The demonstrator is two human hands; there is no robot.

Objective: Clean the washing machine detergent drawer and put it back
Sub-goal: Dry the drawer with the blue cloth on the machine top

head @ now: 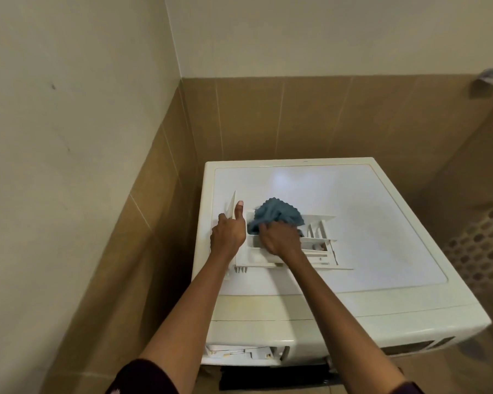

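**Tiled corner, drawer out on the washer top: wiping the compartments**

Tan wall tiles [296, 118] close in a corner where a white washing machine [353, 223] stands, and the detergent drawer [319, 245] lies on its lid, lengthwise across the left half, open side up. The left hand [228, 234] grips the drawer's upright front panel [231, 206], fingers wrapped behind it and the thumb [239, 211] pressed straight up along its inner face. The right hand [279, 237] has its fingers curled around a bunched blue cloth [279, 213] and pushes it down into the compartment nearest the panel. Down on the machine's front, the empty slot [245, 354] gapes where the drawer belongs.

The step in hand looks like wiping out the compartments, with refitting not yet begun. To do it well, the left hand's job is to pin the drawer so it neither slides on the glossy lid nor tips under pressure. The cloth wants a fingertip behind it to reach the corners and the foot of each divider, where residue likely cakes. The narrow ribbed sections at the far right end appear untouched and call for a folded edge of cloth, not the full wad. Those thin plastic fins probably snap under hard force, so firm, short strokes suit better than twisting.
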